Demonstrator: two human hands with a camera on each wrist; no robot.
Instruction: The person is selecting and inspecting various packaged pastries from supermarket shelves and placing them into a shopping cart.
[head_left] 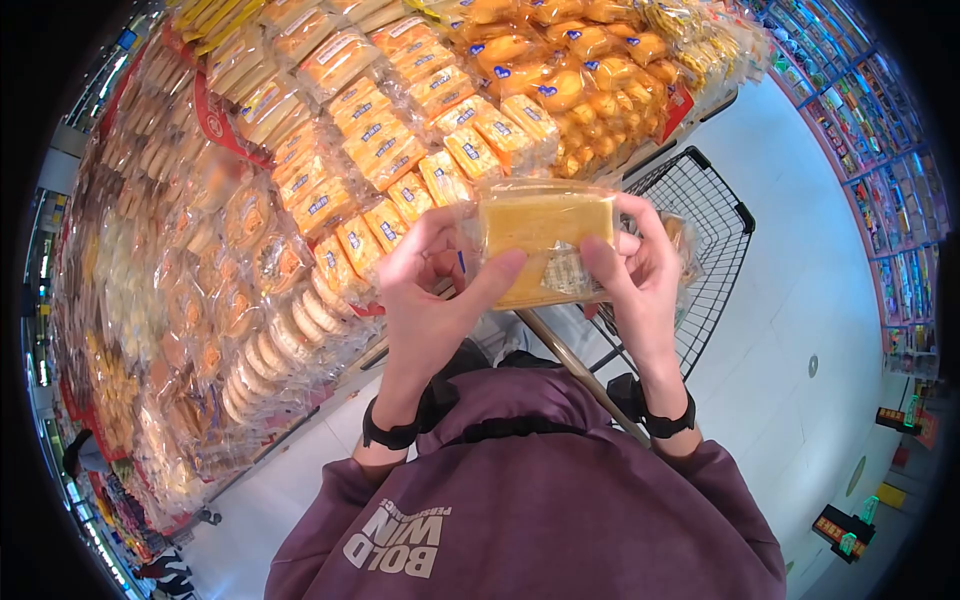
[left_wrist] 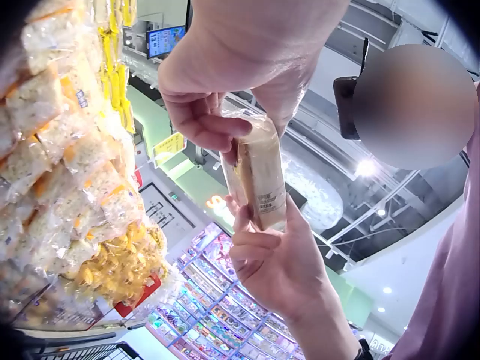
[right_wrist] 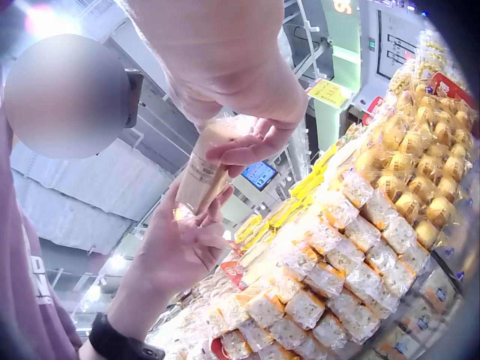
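Note:
Both hands hold a yellow slab of packaged cake (head_left: 545,218) in clear wrap, raised in front of the chest. My left hand (head_left: 432,290) pinches its left end, thumb on the near face. At the other end, my right hand (head_left: 645,285) grips it, with the thumb beside a printed white label (head_left: 567,268). The left wrist view shows the cake package (left_wrist: 262,176) edge-on between the two hands. From the right wrist, the same package (right_wrist: 201,169) appears tilted, with fingers curled behind it.
A sloping display of orange-and-white wrapped cakes (head_left: 384,150) fills the left and front. Bagged golden buns (head_left: 560,85) lie at its far end, round flat pastries (head_left: 290,330) nearer. A black wire shopping cart (head_left: 715,235) holding some packages stands at the right, before shelves (head_left: 870,150).

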